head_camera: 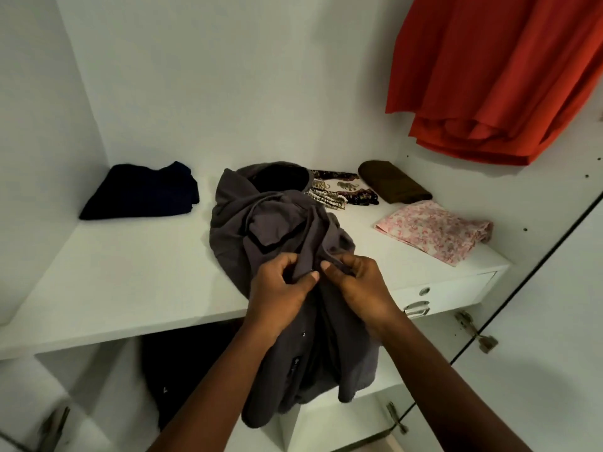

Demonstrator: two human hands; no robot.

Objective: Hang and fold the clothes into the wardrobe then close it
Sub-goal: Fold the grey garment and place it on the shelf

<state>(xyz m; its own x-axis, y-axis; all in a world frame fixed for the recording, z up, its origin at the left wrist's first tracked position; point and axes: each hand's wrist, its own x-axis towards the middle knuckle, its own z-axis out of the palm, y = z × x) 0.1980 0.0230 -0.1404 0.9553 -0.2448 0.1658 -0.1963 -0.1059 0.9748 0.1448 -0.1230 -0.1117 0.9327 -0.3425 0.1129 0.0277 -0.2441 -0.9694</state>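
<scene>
I have both hands pinched onto the crumpled grey button-front shirt [280,230], which lies half on the white wardrobe shelf [130,278] and half hanging over its front edge. My left hand [277,295] has its grip closed on a fold of cloth near the placket, thumb against forefinger; my right hand [355,285] is closed the same way on the fold just beside it, the two nearly touching.

I judge this to be the folding step, at the stage of sorting out the front edges before the shirt can be laid flat. The next move calls for drawing the two grips apart to spread the cloth, then lifting the hanging part onto the shelf.

Already folded on the shelf are a dark navy garment [140,192], a patterned elephant-print cloth [342,190], an olive-brown piece [393,182] and a pink floral fabric [434,231]. A red-orange garment [496,76] hangs at upper right. The wardrobe door [554,321] stands open.
</scene>
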